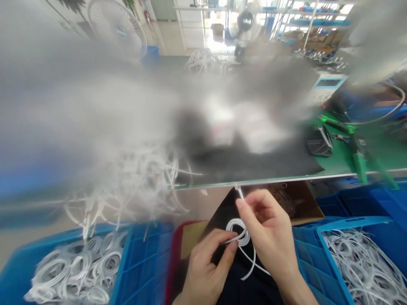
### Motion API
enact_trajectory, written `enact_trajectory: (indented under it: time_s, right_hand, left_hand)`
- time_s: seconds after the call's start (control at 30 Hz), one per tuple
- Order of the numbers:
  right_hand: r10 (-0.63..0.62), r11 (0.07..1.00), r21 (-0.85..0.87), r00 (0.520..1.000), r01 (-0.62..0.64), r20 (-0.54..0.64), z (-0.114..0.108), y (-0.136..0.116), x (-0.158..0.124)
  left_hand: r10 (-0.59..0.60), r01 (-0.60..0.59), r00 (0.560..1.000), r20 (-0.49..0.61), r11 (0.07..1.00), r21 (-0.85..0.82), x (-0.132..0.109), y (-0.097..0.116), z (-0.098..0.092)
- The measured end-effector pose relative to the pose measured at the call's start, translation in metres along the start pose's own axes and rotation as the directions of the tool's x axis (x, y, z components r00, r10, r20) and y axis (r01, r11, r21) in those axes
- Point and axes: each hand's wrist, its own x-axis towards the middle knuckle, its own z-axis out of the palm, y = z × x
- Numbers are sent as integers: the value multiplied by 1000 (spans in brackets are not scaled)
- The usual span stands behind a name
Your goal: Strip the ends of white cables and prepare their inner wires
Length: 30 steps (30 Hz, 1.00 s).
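Observation:
A small coil of white cable (pixel 244 238) hangs over my lap, a loose tail trailing below it. My left hand (pixel 211 258) pinches a strand of this cable at the coil's left side, thumb against fingers. Just above and to the right, my right hand (pixel 270 233) grips the cable's end between thumb and forefinger. A clear plug (pixel 237 187) sticks up out of that grip, near the table's front edge. Where the cable runs behind my right palm is hidden.
Coiled cables fill a blue crate (pixel 140 254) at left; loose cables fill another blue crate (pixel 321 228) at right. White cables (pixel 149 182) overhang the table edge. Green-handled pliers (pixel 359 156) lie on the green mat. Blurred smears hide much of the tabletop.

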Motion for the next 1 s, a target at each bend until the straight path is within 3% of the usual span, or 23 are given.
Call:
enact_trajectory:
  time_s: [0.5,1.0]
  right_hand:
    - [84,996,49,994,-80,-72,-6,2,-5]
    - [81,994,81,997,-80,-10,-14,11,-11]
  left_hand:
    - [24,-24,999,44,1000,4,6,0,9]
    - [62,-62,997,42,998,-3,8,2,9]
